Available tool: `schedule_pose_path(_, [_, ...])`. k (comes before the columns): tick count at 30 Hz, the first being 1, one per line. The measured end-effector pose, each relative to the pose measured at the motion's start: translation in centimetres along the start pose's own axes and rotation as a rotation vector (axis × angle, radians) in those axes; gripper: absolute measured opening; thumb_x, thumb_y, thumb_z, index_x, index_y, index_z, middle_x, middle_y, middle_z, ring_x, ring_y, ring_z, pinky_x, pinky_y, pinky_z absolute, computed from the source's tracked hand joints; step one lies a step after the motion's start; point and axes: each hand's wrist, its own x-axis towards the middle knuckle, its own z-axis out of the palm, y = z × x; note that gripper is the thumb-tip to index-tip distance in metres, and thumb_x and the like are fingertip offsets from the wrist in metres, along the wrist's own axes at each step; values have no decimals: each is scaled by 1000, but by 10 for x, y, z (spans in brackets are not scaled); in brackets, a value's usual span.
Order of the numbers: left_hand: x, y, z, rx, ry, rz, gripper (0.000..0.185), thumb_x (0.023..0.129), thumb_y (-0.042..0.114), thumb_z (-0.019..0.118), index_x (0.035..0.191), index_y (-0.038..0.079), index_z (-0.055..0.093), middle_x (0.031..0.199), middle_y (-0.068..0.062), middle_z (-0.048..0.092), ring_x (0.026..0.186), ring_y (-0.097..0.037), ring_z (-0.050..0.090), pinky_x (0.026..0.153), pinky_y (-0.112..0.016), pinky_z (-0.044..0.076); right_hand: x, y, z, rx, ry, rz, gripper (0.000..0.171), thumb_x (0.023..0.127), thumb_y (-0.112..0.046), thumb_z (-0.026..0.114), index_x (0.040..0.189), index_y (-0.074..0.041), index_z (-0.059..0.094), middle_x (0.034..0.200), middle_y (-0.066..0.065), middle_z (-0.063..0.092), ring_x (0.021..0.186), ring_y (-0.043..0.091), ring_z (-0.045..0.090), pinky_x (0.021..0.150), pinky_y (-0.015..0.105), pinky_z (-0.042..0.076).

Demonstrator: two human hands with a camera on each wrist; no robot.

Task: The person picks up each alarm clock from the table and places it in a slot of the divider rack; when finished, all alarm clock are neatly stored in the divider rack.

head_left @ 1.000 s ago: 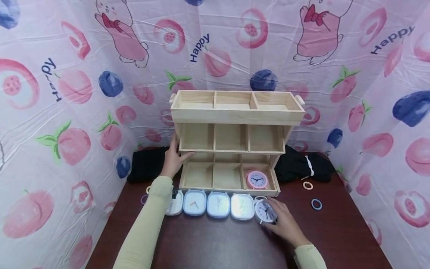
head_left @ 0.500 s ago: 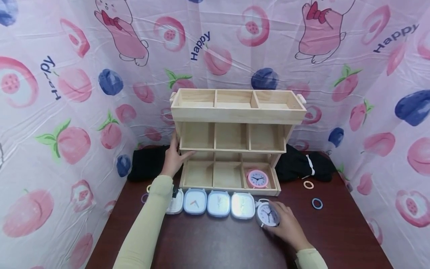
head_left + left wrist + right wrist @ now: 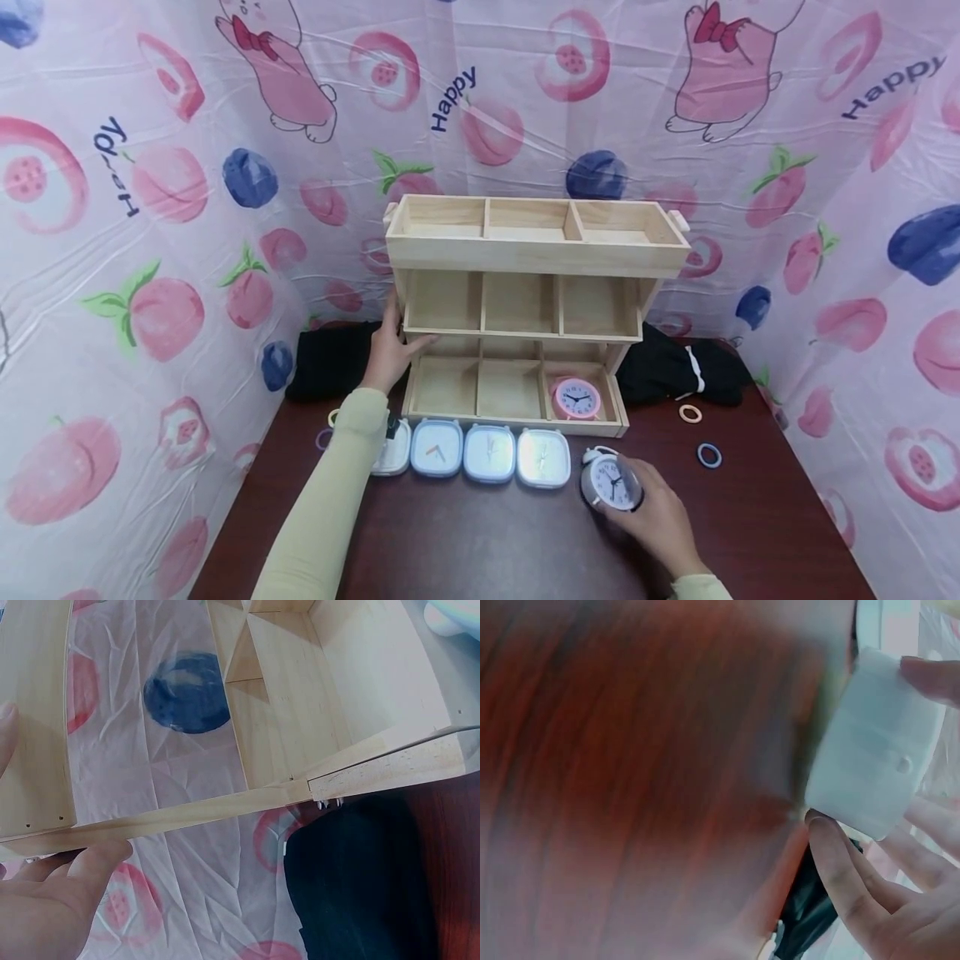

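Note:
A white round alarm clock [image 3: 613, 482] with a loop on top is held by my right hand [image 3: 660, 510] at the right end of a row of clocks. In the right wrist view, thumb and fingers grip the white casing [image 3: 877, 746] from opposite sides. My left hand [image 3: 386, 357] grips the left end of the middle tier of a tiered wooden storage box [image 3: 536, 257], its thumb at the tier's lower front edge. In the left wrist view, the fingers [image 3: 90, 866] lie against the wooden side strut [image 3: 187, 817]. A pink round alarm clock [image 3: 576, 398] sits in the bottom right compartment.
Several square clocks, among them a blue one [image 3: 437, 448] and a pale one [image 3: 543, 458], line the box's front; my left sleeve partly covers the leftmost. Black cloth [image 3: 330, 362] lies left, a black bundle [image 3: 678, 367] right. A beige ring [image 3: 690, 413] and blue ring [image 3: 708, 455] lie rightward.
My right hand has moved the white round clock to the right, away from the row of square clocks. The left hand stays at the box's left end.

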Motion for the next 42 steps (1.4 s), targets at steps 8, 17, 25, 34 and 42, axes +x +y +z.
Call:
schedule_pose_path(8, [0, 0, 1, 15, 11, 8, 120, 92, 16, 86, 173, 34, 0, 176, -14, 29, 163, -33, 30, 128, -53, 37, 11, -12, -15, 90, 160, -9, 81, 68, -30, 103, 138, -8, 68, 133, 14, 70, 117, 28, 66, 94, 18, 45])
schedule_pose_path(17, [1, 0, 0, 15, 16, -4, 119, 92, 16, 86, 174, 32, 1, 177, -15, 27, 163, -34, 30, 128, -52, 37, 61, -49, -7, 191, 156, -92, 81, 68, -26, 102, 138, -8, 66, 134, 13, 69, 116, 28, 66, 94, 23, 49])
schedule_pose_path(25, [0, 3, 0, -9, 5, 3, 119, 93, 16, 86, 173, 38, 0, 178, -12, 24, 163, -33, 29, 129, -52, 37, 115, -82, 17, 170, 97, -242, 79, 68, -29, 100, 136, -3, 68, 132, 18, 72, 119, 38, 66, 100, 55, 54])
schedule_pose_path(34, [0, 2, 1, -7, 4, 5, 121, 92, 16, 86, 173, 38, -1, 178, -12, 25, 163, -33, 31, 129, -52, 37, 152, -108, 40, 112, -32, -261, 69, 71, -38, 98, 125, -6, 71, 120, 14, 76, 111, 34, 71, 95, 52, 58])
schedule_pose_path(42, [0, 2, 0, -13, 15, 14, 120, 91, 15, 87, 174, 31, 2, 177, -15, 27, 162, -33, 32, 129, -52, 37, 175, -125, 48, 14, -151, -215, 59, 71, -45, 95, 111, -7, 74, 99, 8, 77, 90, 29, 69, 83, 46, 58])
